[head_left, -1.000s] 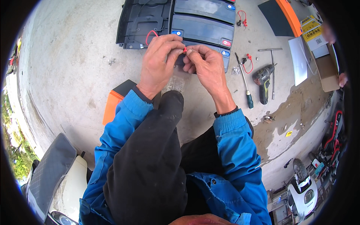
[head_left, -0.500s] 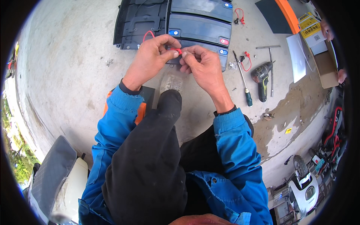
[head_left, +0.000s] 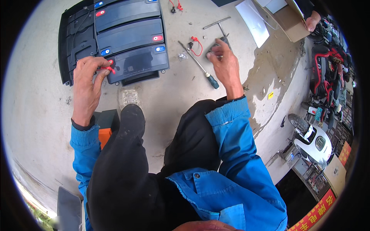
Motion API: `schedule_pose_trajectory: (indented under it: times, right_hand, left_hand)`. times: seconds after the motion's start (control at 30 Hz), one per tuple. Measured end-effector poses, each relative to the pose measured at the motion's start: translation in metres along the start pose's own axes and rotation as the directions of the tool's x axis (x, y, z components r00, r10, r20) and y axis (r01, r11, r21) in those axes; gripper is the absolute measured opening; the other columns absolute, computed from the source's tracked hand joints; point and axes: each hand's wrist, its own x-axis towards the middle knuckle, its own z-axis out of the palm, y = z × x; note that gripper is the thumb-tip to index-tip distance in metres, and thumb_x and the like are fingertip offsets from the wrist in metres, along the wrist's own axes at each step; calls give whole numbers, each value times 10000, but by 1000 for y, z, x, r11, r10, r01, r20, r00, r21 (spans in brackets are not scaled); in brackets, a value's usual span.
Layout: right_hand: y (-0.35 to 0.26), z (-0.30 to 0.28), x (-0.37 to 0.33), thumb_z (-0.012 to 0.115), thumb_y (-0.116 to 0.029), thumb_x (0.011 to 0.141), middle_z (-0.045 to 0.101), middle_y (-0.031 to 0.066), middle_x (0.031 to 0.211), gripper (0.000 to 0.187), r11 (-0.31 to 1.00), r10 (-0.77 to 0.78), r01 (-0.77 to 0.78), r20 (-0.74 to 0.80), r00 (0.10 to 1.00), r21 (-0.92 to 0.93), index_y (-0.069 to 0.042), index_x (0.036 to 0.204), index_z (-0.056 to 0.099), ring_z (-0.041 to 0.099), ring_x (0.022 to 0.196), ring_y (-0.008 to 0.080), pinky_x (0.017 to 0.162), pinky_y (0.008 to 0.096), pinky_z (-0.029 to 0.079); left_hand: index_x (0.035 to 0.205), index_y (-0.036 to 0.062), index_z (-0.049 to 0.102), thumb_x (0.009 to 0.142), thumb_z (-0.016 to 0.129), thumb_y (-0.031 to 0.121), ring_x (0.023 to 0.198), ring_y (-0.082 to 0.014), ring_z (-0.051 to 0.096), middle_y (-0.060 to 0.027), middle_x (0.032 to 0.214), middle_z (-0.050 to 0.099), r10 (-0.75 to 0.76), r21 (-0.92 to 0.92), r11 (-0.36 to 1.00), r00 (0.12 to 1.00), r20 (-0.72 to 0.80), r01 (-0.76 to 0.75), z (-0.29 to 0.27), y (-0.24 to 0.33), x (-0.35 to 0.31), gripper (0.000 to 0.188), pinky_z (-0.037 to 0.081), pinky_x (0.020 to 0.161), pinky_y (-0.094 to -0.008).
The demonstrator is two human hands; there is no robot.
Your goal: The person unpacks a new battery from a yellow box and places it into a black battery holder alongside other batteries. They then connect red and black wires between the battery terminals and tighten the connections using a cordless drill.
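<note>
My left hand [head_left: 88, 86] is closed, thumb and fingers pinching a short red cable [head_left: 112, 71] with a red cap at the near left corner of a dark battery [head_left: 137, 63]. This battery is the nearest of several in a row, with red and blue terminals. My right hand [head_left: 226, 67] is at the power drill [head_left: 214, 47], fingers apart and slightly blurred. It hides most of the drill, and no firm grip on it shows. Left of that hand lies a screwdriver [head_left: 210, 79] with a green handle.
A black case [head_left: 77, 34] holds the batteries. Near the drill are a T-handle wrench [head_left: 217, 22], a red cable with black cap [head_left: 197, 46] and a small clear bag [head_left: 182, 56]. Another person's hand [head_left: 313, 21] holds a cardboard box [head_left: 296, 30]. A white scooter [head_left: 318, 146] stands right.
My hands have separated: the right one moved away from the red cable to the drill, the left one keeps the cable at the battery corner. The view has swung right.
</note>
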Motion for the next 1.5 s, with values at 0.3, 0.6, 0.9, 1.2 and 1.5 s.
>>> schedule_pose_trajectory:
  times: [0.3,0.6,0.9,1.2,1.5]
  right_hand:
    - [162,56,-2,930,-184,871,550,341,1583,1119,902,139,-106,50,989,-418,-5,1759,274,577,1433,536,1202,558,493]
    - [74,-27,-12,843,-249,948,774,119,963,436,921,383,-390,140,913,22,9,1269,703,737,839,239,773,374,576]
    - [-139,-86,-64,869,-74,953,795,112,1009,406,821,63,-282,411,909,496,6,1323,721,738,826,171,767,327,614]
    - [-212,-28,-51,903,-85,924,803,88,1123,437,899,-39,-238,606,794,368,43,1305,731,748,1012,178,927,350,613]
    - [-227,-16,-44,848,-92,964,800,80,1072,351,929,-81,-169,625,777,330,63,1263,751,697,947,142,874,340,594]
  left_hand:
    - [1195,95,748,1029,760,25,1167,-278,670,-59,1152,737,73,-32,997,997,0,-73,6,-28,-8,180,438,1133,-441]
    - [1262,87,756,1007,748,-40,1212,-327,658,-91,1288,686,107,-176,979,994,-15,-108,4,-35,-13,285,501,1071,-422]
    - [1238,52,764,994,761,-34,1137,-312,701,-103,1205,722,43,-301,951,993,-106,-73,6,-38,-15,259,547,980,-393]
    - [1156,67,783,1014,763,70,1041,-314,692,-76,1120,721,39,-143,988,985,-166,-64,13,-39,-11,144,534,935,-420]
    - [1144,67,787,1010,763,70,999,-320,689,-78,1080,705,68,-114,989,981,-183,-90,16,-40,-9,137,532,908,-439]
